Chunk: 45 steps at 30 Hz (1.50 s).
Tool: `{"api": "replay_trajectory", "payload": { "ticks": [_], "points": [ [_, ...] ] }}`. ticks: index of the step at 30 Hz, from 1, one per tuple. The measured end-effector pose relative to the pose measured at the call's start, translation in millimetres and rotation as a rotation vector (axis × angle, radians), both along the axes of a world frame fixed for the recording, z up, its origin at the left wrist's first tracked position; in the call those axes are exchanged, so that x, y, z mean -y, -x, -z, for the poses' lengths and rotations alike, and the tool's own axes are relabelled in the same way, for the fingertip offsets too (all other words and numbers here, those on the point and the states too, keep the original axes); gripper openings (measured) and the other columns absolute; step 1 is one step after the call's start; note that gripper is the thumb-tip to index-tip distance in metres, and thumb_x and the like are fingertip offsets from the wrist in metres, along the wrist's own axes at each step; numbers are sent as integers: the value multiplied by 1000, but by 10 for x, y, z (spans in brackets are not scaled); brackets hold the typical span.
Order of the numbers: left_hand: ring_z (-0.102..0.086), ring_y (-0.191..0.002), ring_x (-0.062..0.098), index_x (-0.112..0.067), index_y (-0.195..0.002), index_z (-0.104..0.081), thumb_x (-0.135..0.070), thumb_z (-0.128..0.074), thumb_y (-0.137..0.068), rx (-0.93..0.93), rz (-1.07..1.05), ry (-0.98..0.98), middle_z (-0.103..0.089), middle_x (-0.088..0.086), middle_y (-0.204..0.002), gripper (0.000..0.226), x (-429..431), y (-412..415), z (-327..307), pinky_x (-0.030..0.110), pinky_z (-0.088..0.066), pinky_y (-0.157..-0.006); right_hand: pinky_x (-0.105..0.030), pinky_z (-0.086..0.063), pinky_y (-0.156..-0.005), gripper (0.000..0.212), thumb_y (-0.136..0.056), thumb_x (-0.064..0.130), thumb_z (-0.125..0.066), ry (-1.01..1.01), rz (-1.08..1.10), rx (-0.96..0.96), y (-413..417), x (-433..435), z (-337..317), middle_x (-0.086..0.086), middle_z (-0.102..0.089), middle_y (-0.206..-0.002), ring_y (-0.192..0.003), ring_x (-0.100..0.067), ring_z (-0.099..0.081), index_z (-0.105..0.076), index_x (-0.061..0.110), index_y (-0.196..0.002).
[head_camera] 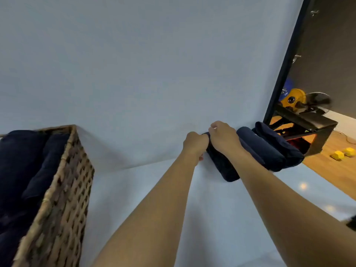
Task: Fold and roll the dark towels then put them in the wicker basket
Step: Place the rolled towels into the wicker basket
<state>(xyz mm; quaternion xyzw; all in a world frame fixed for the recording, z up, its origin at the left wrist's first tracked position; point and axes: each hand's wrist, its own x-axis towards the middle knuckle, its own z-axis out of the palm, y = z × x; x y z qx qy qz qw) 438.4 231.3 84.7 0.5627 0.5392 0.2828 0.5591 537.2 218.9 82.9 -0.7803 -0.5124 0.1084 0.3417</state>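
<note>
A rolled dark navy towel (224, 166) lies on the white surface at centre right. My left hand (194, 145) grips its far end with curled fingers. My right hand (224, 136) is curled over the top of the same roll, just beside the left hand. Two more dark rolled towels (269, 151) lie side by side right of it, touching. The wicker basket (63, 189) stands at the left edge with dark towels (25, 162) inside it.
A white backdrop rises behind the white surface. A black frame post (285, 60) and a black stand (308, 128) are at the right. Beyond lies wooden floor with yellow blocks (342, 154) and a yellow weight plate (293, 99).
</note>
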Motion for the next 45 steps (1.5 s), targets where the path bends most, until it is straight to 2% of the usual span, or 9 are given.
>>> {"api": "replay_trajectory", "payload": {
  "ticks": [6,12,16,23,26,29,37,41,45],
  "points": [
    [-65,-97,30,-6,-108,-59,-18,-51,-84,-36,32,128,-68,14,-106,28,-71,-600,557,45,-55,-91,-28,-27,-47,21,-100,16,-40,146,40,157,-437,37,504,-9,-64,-91,-71,-20,-50,-59,9,-106],
    [-65,-96,33,-4,-111,-59,-11,-49,-84,23,-37,175,-68,17,-106,29,-143,-526,578,47,-56,-88,-32,-44,-63,22,-101,18,-42,160,24,152,-328,-51,517,-10,-66,-98,-81,-25,-59,-57,10,-115],
    [-63,-85,26,-5,-103,-61,-11,-48,-83,88,-76,133,-67,11,-99,25,-146,-249,381,33,-53,-69,-32,-43,-72,32,-100,25,-44,88,-30,56,-123,-89,341,-11,-64,-114,-98,-25,-60,-53,11,-129],
    [-65,-98,26,-14,-128,-50,-36,-48,-67,114,-170,-85,-65,9,-114,65,-78,790,-435,38,-57,-78,-35,-44,-87,38,-95,26,-48,-113,-186,-42,819,-65,-475,-7,-61,-121,-109,-26,-57,-53,12,-130],
    [-62,-103,26,-12,-133,-45,-36,-46,-80,41,-249,-214,-61,10,-120,58,-44,1400,-784,40,-54,-88,-41,-49,-92,39,-93,28,-49,-207,-304,-123,1396,-24,-829,-5,-61,-114,-104,-24,-58,-52,13,-130],
    [-61,-104,26,-9,-135,-44,-33,-44,-87,-57,-337,-329,-60,12,-123,54,24,2097,-1126,34,-51,-82,-43,-50,-93,41,-92,29,-50,-283,-442,-224,2028,-17,-1114,0,-55,-106,-104,-22,-57,-49,14,-130],
    [-57,-75,14,-9,-110,-58,-24,-39,-93,-322,-548,-419,-61,1,-90,29,467,3847,-1476,28,-38,-59,-26,-48,-69,48,-90,35,-55,-236,-864,-411,3668,22,-1309,8,-57,-112,-98,-15,-59,-46,22,-135],
    [-48,-64,12,-14,-83,-51,-20,-37,-94,-453,-608,-349,-52,0,-79,18,493,4386,-1291,29,-32,-54,-27,-46,-82,46,-95,31,-49,-151,-977,-253,4203,2,-1174,5,-57,-120,-103,-16,-56,-45,19,-140],
    [-47,-65,15,-11,-76,-51,-13,-37,-93,-425,-572,-290,-52,3,-76,22,344,4650,-996,27,-34,-55,-28,-38,-89,45,-98,28,-44,-50,-952,79,4458,-111,-1007,-7,-52,-140,-124,-27,-49,-45,11,-140]
  ]
}}
